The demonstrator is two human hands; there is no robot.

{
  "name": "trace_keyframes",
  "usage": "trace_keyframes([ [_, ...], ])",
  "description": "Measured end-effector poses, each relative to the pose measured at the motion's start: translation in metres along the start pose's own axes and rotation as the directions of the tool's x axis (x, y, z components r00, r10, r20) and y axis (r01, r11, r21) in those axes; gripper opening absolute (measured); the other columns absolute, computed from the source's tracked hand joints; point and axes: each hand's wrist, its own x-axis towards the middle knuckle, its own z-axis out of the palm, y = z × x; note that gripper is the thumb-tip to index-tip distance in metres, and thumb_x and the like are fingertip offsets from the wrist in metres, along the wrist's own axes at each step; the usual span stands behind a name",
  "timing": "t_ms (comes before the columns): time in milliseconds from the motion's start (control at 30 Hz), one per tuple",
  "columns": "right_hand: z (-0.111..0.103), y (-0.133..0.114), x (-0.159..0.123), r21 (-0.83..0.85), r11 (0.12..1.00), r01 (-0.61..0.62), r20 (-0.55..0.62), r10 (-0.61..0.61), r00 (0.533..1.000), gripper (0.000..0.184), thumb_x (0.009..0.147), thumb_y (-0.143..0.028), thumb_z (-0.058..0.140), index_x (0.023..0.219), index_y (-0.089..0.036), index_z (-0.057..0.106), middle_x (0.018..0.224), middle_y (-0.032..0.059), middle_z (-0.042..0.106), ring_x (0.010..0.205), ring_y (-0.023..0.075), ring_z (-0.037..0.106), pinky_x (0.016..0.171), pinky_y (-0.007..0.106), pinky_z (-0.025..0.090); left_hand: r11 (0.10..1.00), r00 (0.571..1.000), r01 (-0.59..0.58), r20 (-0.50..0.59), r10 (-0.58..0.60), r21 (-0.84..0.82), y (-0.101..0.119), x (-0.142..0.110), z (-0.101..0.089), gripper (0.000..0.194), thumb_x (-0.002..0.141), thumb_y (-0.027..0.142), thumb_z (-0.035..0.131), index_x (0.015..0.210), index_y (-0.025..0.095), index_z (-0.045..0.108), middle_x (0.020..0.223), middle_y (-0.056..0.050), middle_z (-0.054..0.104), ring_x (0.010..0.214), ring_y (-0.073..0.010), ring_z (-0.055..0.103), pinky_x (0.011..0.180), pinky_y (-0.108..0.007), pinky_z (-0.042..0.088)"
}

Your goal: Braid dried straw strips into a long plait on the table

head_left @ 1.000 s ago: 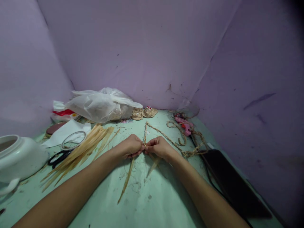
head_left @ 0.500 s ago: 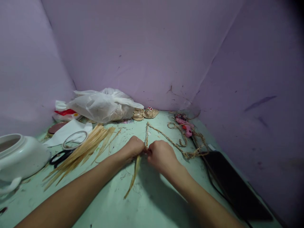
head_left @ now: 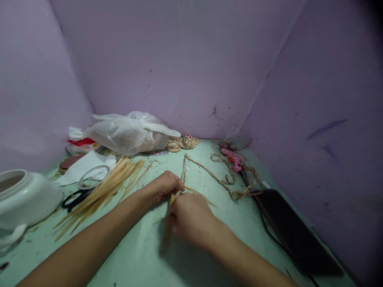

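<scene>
Left hand pinches the near end of a braided cord at the centre of the frame, while the right hand, just below, curls on a loose strand, its fingertips hidden. Beyond them the cord bends and trails rightward near a pink glue gun; it looks light, dry and flexible, perhaps prone to splitting, so a gentle pinch beside the last crossing should suit.

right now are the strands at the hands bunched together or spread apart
Spread apart: from the left hand, one strand angles off rightward, another strand runs down beside the right hand.
</scene>
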Motion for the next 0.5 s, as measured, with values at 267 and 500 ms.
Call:
trace_keyframes([
  [267, -0.005, 0.065, 0.027, 0.515, 0.825, -0.233, -0.141, 0.350, 0.926, 0.016, 0.068, -0.020, 0.047, 0.063, -0.012, 0.061, 0.052, 0.0014, 0.053, 0.047, 0.0085, 0.043, 0.045, 0.021, 0.025, 0.998, 0.997, -0.026, 0.069, 0.023, 0.049, 0.000, 0.001, -0.004, 0.008, 0.053, 0.022, 0.050, 0.053, 0.014, 0.050, 0.032, 0.008, 0.028, 0.027, -0.0034, 0.016, 0.031, -0.019, 0.007],
  [500, 0.021, 0.059, 0.042, 0.826, 0.488, -0.282, 0.133, 0.318, 0.939, 0.008, 0.060, -0.011, 0.047, 0.053, -0.013, 0.052, 0.040, -0.0055, 0.039, 0.034, 0.0034, 0.026, 0.036, 0.020, 0.016, 0.994, 0.997, -0.036, 0.075, 0.028, 0.107, 0.001, 0.000, -0.004, 0.005, 0.053, 0.020, 0.046, 0.054, 0.015, 0.048, 0.035, 0.007, 0.031, 0.028, -0.0042, 0.019, 0.032, -0.020, 0.011],
])
